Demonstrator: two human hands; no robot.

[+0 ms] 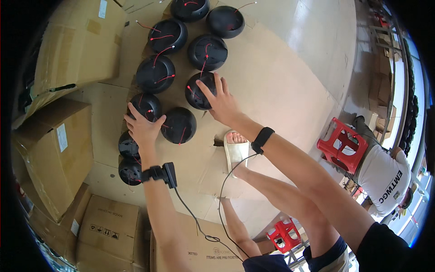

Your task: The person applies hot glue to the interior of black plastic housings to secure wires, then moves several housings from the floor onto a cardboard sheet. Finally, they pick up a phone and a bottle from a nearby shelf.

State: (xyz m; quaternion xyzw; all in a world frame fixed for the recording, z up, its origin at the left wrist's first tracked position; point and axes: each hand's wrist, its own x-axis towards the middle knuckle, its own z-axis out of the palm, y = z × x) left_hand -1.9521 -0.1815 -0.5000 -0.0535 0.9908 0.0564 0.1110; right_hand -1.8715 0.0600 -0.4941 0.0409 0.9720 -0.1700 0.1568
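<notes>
My left hand (146, 130) spans a black round housing (148, 105), its fingers on the left rim and the thumb on the right. To the right, my right hand (224, 105) grips another black round housing (194, 93), with fingertips over its top; the thumb is hidden. Red wires come out of these bowl-like pieces. Just below and between my hands sits a third black housing (179, 125). Two more black housings (128, 145) (130, 171) lie beside my left wrist, partly covered by it. Several others stand in two rows farther away, such as one black housing (155, 74).
Flat cardboard (281, 90) lies under the housings. Large cartons (72, 149) line the left side, and a carton (199, 245) stands near my legs. Red stools (343, 145) (284, 235) are at the right. A person in a white shirt (383, 179) is near a shelf there. Black cables (195, 217) run from my wrists.
</notes>
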